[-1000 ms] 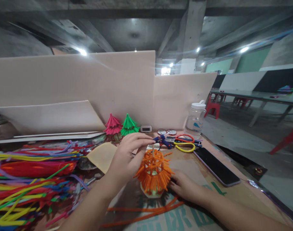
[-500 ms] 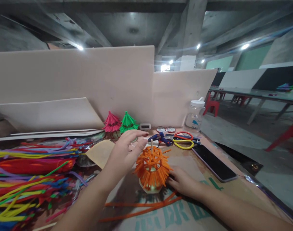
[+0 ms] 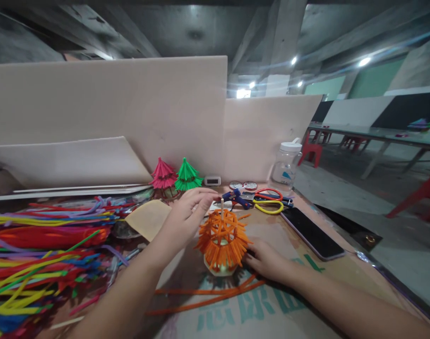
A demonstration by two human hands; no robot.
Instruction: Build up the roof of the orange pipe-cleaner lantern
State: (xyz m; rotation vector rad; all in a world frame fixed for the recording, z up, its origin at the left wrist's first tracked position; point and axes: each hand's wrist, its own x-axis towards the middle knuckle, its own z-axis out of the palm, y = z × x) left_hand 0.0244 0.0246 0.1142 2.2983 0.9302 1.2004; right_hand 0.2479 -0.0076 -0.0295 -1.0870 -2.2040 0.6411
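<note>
An orange pipe-cleaner piece (image 3: 224, 240), built in tiers round an upright stick, stands on a pale base (image 3: 220, 270) on the cardboard. My left hand (image 3: 188, 214) is raised at its upper left, fingers bent to the right near the blue glue gun (image 3: 238, 198); whether the fingertips hold anything is too small to tell. Against the piece's lower right side rests my right hand (image 3: 266, 256), its fingertips partly hidden behind the orange strips. Loose orange pipe cleaners (image 3: 201, 301) lie in front of the base.
Colourful pipe cleaners (image 3: 42, 268) cover the left side. Pink (image 3: 163, 174) and green (image 3: 187, 175) cone-shaped trees stand behind. Yellow-handled scissors (image 3: 269, 206), a phone (image 3: 313, 234) and a clear bottle (image 3: 286, 165) are at the right. Tall boards (image 3: 130, 103) line the back.
My left hand's fingers have moved closer to the glue gun and look drawn together. The orange piece and my right hand have kept nearly the same place. The view has tilted slightly.
</note>
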